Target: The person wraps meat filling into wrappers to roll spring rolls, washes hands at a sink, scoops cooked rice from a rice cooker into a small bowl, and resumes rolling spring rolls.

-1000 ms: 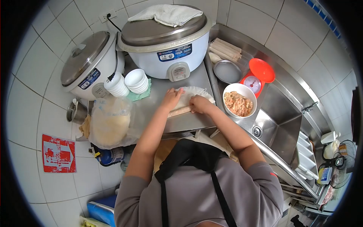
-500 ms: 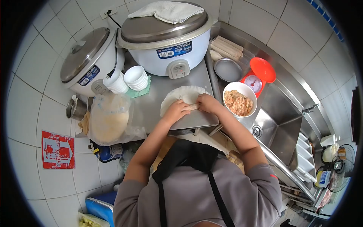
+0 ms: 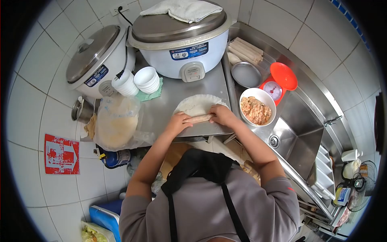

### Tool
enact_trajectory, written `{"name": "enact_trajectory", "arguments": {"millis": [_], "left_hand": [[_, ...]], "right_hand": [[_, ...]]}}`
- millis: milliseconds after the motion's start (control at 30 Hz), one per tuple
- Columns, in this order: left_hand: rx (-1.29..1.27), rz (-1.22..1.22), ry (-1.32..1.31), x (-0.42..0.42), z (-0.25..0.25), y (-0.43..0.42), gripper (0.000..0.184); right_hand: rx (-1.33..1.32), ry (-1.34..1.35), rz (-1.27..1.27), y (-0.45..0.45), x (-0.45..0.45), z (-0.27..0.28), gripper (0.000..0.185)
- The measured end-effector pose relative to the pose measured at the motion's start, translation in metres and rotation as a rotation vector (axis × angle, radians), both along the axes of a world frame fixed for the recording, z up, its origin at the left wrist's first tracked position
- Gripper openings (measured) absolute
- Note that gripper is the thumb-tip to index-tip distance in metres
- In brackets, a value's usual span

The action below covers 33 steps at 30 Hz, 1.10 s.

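A partly rolled spring roll (image 3: 200, 118) lies across the near edge of a round white wrapper (image 3: 196, 104) on the steel table. My left hand (image 3: 178, 123) is closed on the left end of the roll. At its right end, my right hand (image 3: 222, 116) has its fingers pressed round it. Flat wrapper spreads out beyond the roll, away from me. Just right of my right hand stands a white bowl (image 3: 243, 115) of pinkish minced filling (image 3: 255, 110).
Rice cookers (image 3: 181, 52) and stacked white cups (image 3: 146, 80) stand behind. A bag of wrappers (image 3: 117, 127) lies left. Rolled spring rolls (image 3: 246, 50), a round metal pan (image 3: 246, 74) and a red scale (image 3: 284, 76) sit near the sink (image 3: 298, 117).
Both hands have drawn the roll slightly towards me, and it now lies at the wrapper's near edge. The camera view has shifted slightly.
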<state>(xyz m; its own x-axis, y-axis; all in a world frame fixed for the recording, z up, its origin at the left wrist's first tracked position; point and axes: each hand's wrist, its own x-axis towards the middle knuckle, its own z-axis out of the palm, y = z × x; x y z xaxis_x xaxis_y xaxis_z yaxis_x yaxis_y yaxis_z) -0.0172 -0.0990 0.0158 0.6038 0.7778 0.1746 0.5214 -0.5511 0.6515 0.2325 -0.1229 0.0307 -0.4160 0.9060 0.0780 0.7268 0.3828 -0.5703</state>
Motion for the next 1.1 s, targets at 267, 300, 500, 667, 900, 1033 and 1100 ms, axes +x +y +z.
{"name": "enact_trajectory", "arguments": {"millis": [267, 300, 500, 667, 900, 1033, 1100], "left_hand": [[-0.338, 0.246, -0.165, -0.047, -0.016, 0.002, 0.022], [-0.309, 0.285, -0.109, -0.048, -0.012, 0.002, 0.021], [0.336, 0.298, -0.032, -0.013, 0.013, -0.01, 0.015], [0.167, 0.139, -0.166, -0.006, -0.004, -0.005, 0.014], [0.384, 0.117, -0.102, 0.007, 0.013, -0.013, 0.018], [0.351, 0.143, -0.158, 0.004, -0.007, -0.003, 0.02], [0.293, 0.147, -0.189, 0.002, -0.005, 0.001, 0.02]], "right_hand": [[-0.13, 0.28, -0.056, 0.008, 0.029, -0.01, 0.018], [-0.055, 0.245, -0.031, 0.014, 0.03, -0.015, 0.016], [0.117, -0.064, -0.149, 0.029, 0.03, -0.014, 0.011], [0.088, 0.201, -0.077, 0.026, -0.001, 0.004, 0.012], [-0.016, 0.279, 0.029, 0.044, -0.025, -0.022, 0.01], [-0.216, 0.239, 0.044, 0.06, -0.017, -0.015, 0.01], [0.042, -0.09, -0.173, 0.065, 0.001, -0.004, 0.014]]}}
